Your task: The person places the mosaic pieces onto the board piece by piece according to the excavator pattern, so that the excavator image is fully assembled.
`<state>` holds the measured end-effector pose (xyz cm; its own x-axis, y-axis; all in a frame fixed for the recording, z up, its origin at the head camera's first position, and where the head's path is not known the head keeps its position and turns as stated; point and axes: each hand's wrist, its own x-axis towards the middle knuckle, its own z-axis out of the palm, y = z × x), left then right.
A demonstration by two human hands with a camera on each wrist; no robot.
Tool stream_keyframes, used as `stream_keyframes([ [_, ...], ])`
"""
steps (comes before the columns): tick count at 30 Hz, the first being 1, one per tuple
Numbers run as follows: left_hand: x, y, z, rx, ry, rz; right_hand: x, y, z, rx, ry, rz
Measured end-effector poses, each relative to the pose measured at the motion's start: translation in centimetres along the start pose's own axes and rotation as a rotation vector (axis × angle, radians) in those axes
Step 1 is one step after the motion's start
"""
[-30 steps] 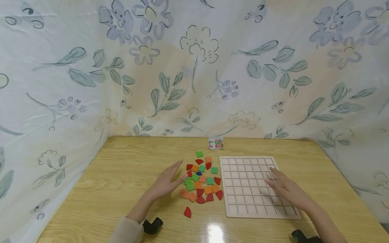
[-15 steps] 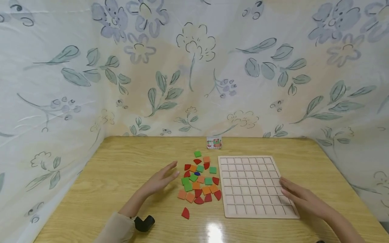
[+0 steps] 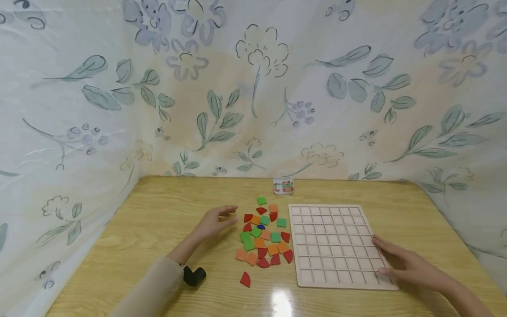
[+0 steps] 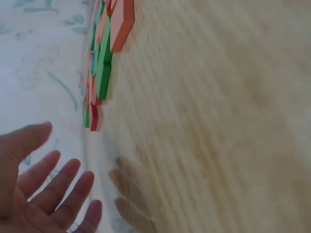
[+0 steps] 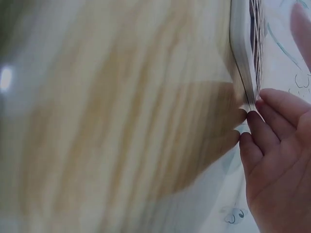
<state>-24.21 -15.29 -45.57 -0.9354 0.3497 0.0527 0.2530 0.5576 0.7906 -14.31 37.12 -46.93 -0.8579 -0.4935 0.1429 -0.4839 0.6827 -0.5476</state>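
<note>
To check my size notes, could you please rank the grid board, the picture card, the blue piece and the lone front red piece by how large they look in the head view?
1. Grid board
2. Picture card
3. Red piece
4. Blue piece
Apparent size only: distances differ.

Head view looks forward and down from above; near, low wrist views skim the table [image 3: 150, 215], sharing tiles [image 3: 259, 242] (left) and board [image 3: 336, 246] (right).

Tbl [image 3: 158, 202] w/ brd [image 3: 336, 250], pcs [image 3: 259, 243], card [image 3: 283, 186]
</note>
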Motion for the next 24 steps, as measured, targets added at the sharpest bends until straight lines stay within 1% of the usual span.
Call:
stream_keyframes([
  [2,0.7,0.1,0.0,0.014,0.002,0.013,-0.2,0.1,-0.2,-0.016,0.003,-0.012],
  [4,1.4,0.1,0.2,0.044,-0.008,0.022,-0.3,0.2,-0.3,-0.007,0.000,-0.020],
  [6,2.0,0.3,0.4,0.085,-0.041,0.043,-0.4,0.4,-0.4,0.009,-0.016,-0.043],
  [8,2.6,0.4,0.8,0.132,-0.081,0.078,-0.4,0.5,-0.4,0.030,-0.028,-0.063],
  [10,3.1,0.5,1.1,0.161,-0.120,0.107,-0.4,0.6,-0.3,0.049,-0.039,-0.073],
  [12,3.6,0.6,1.5,0.173,-0.144,0.126,-0.4,0.6,-0.3,0.054,-0.042,-0.083],
  [16,4.1,0.7,1.8,0.185,-0.159,0.127,-0.4,0.6,-0.2,0.060,-0.045,-0.098],
  [20,4.5,0.6,1.6,0.214,-0.194,0.138,-0.4,0.6,-0.2,0.091,-0.063,-0.087],
  [22,4.7,0.6,1.4,0.213,-0.216,0.145,-0.4,0.7,-0.2,0.104,-0.069,-0.076],
  [24,4.9,0.7,1.3,0.206,-0.225,0.161,-0.4,0.8,-0.2,0.102,-0.073,-0.066],
])
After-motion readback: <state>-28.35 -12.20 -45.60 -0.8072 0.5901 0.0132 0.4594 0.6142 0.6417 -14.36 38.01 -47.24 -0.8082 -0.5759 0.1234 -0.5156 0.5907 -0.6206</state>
